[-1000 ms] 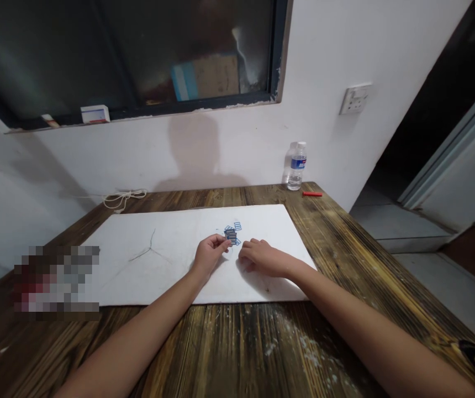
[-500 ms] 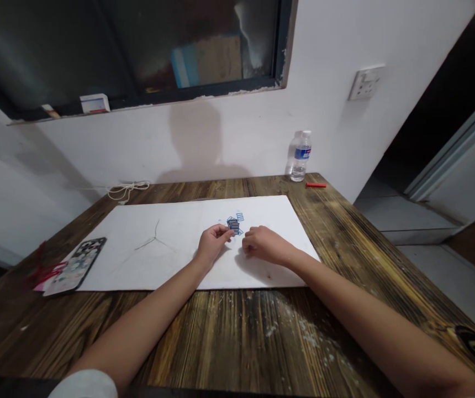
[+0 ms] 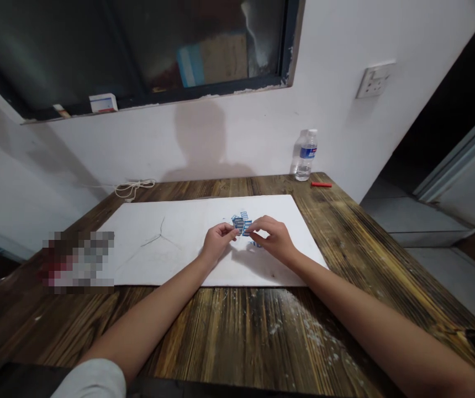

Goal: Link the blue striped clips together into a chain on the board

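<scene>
Over the right part of the white board (image 3: 191, 213), both hands are close together. My left hand (image 3: 217, 241) pinches a small dark flat stack with blue edges (image 3: 238, 222) between thumb and fingertips. A small blue-framed piece with bars across it (image 3: 247, 227) is pinched in my right hand (image 3: 276, 237), right beside the stack; whether the two touch, I cannot tell. Behind the fingers, a similar blue-barred piece (image 3: 244, 215) lies on the board. More blue bits (image 3: 256, 244) show below my right hand, partly covered by it. The pieces are too small to identify.
A water bottle (image 3: 306, 156) and a red stick-like object (image 3: 321, 184) are at the table's back right. A coiled white cable (image 3: 133, 189) lies at the back left. A pixelated patch covers the board's left end. Thin dark lines (image 3: 160, 235) mark the board.
My right hand has risen toward the left hand and now shows a blue-framed piece in its fingertips. Blue bits have come into sight under it. The view has shifted slightly.
</scene>
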Available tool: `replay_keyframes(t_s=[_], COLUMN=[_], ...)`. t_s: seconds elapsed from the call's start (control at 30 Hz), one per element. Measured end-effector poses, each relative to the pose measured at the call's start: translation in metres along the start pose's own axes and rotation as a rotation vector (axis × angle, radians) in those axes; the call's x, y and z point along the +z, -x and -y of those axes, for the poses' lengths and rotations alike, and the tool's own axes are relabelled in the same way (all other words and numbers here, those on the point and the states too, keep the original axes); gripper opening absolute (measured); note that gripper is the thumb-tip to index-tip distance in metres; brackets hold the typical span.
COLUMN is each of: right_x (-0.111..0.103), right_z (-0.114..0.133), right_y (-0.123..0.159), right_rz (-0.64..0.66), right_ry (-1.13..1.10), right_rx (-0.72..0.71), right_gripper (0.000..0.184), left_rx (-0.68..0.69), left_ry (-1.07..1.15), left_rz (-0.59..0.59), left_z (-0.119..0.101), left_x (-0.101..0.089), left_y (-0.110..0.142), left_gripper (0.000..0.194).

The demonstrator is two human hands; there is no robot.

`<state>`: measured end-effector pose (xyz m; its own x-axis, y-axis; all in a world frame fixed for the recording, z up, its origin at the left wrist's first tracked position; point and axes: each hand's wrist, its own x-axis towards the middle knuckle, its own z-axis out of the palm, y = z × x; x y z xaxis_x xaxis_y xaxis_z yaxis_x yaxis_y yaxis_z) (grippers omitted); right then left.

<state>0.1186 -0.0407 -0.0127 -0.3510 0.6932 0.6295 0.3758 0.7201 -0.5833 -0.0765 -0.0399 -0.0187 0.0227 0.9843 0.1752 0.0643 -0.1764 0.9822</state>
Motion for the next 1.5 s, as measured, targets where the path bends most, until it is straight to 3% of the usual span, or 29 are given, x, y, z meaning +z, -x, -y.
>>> replay_keyframes(t_s=[0.27, 0.43, 0.6, 0.77, 0.9, 1.07, 1.17, 1.3, 1.5], right_x=[0.008, 0.015, 0.019, 0.020, 0.021, 0.018, 0.015, 0.014, 0.017], right_z=[-0.003, -0.008, -0.010, -0.011, -0.011, -0.011, -0.010, -0.008, -0.008], right_y=[0.005, 0.010, 0.011, 0.011, 0.011, 0.010, 0.009, 0.010, 0.012], right_rz=[-0.036, -0.035, -0.015, -0.029, -0.038, -0.018, 0.031, 0.211, 0.277], right_ry=[-0.070, -0.094, -0.179, -0.302, -0.310, -0.241, -0.022, 0.283, 0.330], right_rx=[-0.064, 0.086, 0.254, 0.280, 0.299, 0.300, 0.270, 0.209, 0.236], right_gripper=[0.019, 0.019, 0.044, 0.026, 0.026, 0.022, 0.022, 0.028, 0.034], left_rx=[0.016, 0.005, -0.003, -0.008, 0.037, 0.033, 0.022, 0.001, 0.008], left_ry=[0.000, 0.008, -0.052, -0.113, -0.171, -0.145, -0.054, -0.020, -0.006], left_rz=[0.068, 0.138, 0.191, 0.248, 0.255, 0.190, 0.071, -0.087, -0.097], left_z=[-0.006, -0.004, -0.002, -0.004, -0.004, 0.000, 0.000, -0.001, 0.000], left_x=[0.001, 0.000, -0.002, -0.001, -0.001, -0.001, 0.000, -0.001, -0.001], left_y=[0.003, 0.003, 0.003, 0.007, 0.010, 0.007, 0.003, -0.001, -0.001], left_gripper=[0.031, 0.034, 0.035, 0.034, 0.030, 0.027, 0.031, 0.034, 0.031])
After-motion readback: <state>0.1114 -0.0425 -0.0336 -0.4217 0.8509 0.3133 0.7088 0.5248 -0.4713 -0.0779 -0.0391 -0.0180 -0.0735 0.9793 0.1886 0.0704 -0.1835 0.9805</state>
